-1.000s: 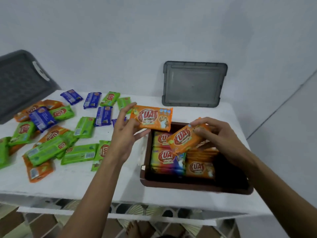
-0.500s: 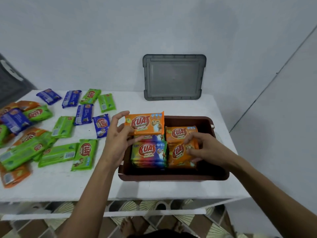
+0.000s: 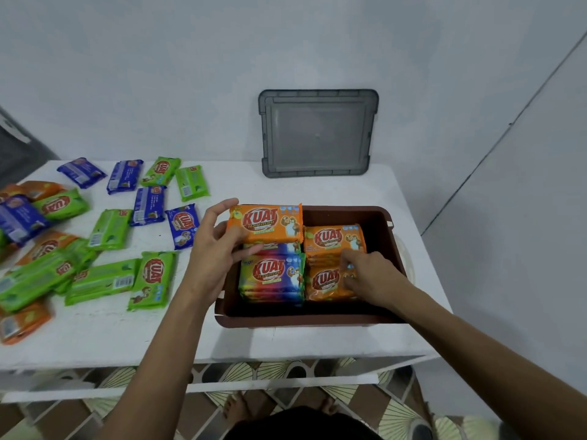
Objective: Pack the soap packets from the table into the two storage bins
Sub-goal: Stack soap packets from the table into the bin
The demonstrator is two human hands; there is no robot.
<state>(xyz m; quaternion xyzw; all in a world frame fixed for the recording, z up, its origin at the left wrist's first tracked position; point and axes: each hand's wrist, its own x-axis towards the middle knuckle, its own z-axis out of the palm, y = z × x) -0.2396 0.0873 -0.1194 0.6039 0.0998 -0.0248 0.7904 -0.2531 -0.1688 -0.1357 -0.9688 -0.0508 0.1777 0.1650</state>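
A brown storage bin [image 3: 382,217] stands on the white table [image 3: 286,338] in front of me, with stacks of soap packets inside. My left hand [image 3: 212,249] holds an orange soap packet [image 3: 266,222] by its left end, flat over the bin's far left part. My right hand [image 3: 371,274] presses its fingers on the near orange packet [image 3: 324,282] in the bin's right stack. A multicoloured packet [image 3: 270,273] tops the near left stack. Loose green packets [image 3: 152,279], blue packets [image 3: 149,204] and orange ones lie scattered on the table's left half.
A grey bin lid [image 3: 317,133] leans on the wall behind the brown bin. A dark grey bin [image 3: 16,147] shows at the far left edge. The table's right edge is close to the bin. Patterned floor tiles and my feet are below.
My right hand has lowered its orange packet onto the right stack in the bin and now rests on it. My left hand has brought its orange packet over the bin.
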